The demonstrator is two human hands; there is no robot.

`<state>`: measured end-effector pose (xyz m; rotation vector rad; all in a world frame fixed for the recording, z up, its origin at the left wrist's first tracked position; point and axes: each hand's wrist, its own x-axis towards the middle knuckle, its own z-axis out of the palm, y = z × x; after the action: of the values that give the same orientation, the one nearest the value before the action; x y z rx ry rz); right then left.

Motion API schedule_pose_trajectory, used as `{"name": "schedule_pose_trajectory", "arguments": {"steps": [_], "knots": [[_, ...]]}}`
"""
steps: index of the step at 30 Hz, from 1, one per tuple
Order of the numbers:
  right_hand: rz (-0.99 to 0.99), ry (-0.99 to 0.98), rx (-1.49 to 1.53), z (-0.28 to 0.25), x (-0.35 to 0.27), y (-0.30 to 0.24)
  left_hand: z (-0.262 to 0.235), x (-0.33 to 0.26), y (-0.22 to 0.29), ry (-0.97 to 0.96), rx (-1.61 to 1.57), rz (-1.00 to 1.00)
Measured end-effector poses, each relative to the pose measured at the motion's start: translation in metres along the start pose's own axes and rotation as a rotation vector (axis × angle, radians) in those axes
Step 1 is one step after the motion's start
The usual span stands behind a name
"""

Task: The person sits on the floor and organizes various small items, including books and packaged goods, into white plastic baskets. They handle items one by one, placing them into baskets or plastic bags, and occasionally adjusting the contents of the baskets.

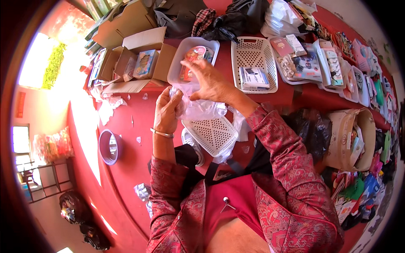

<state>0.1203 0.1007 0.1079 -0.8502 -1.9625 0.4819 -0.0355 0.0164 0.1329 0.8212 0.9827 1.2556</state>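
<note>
The clear plastic bag (198, 107) is thin, crinkled and half see-through, bunched between the two hands above the red floor (126, 139) and just over a white perforated basket (213, 135). The left hand (166, 110), a metal bangle at its wrist, is closed with fingers pinching the bag's edge, while the right hand (207, 80) spreads its fingers loosely over the top, seemingly gripping the film, though glare blurs the contact. Just beyond sit a smooth translucent tub (185, 55), another rigid lattice basket (253, 55) and an open cardboard box (145, 63).
</note>
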Motion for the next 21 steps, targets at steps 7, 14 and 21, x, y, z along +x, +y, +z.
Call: {"name": "schedule_pose_trajectory", "arguments": {"steps": [7, 14, 21], "knots": [[0.212, -0.091, 0.057, 0.0, 0.003, 0.015, -0.004, 0.002, 0.003, 0.261, 0.686, 0.122], [0.129, -0.356, -0.031, -0.005, 0.004, 0.007, 0.004, 0.004, -0.004, 0.778, 1.637, 0.579], [0.088, -0.485, 0.029, -0.011, 0.004, 0.015, 0.016, 0.0, 0.013, 0.728, 1.785, 0.727]]}}
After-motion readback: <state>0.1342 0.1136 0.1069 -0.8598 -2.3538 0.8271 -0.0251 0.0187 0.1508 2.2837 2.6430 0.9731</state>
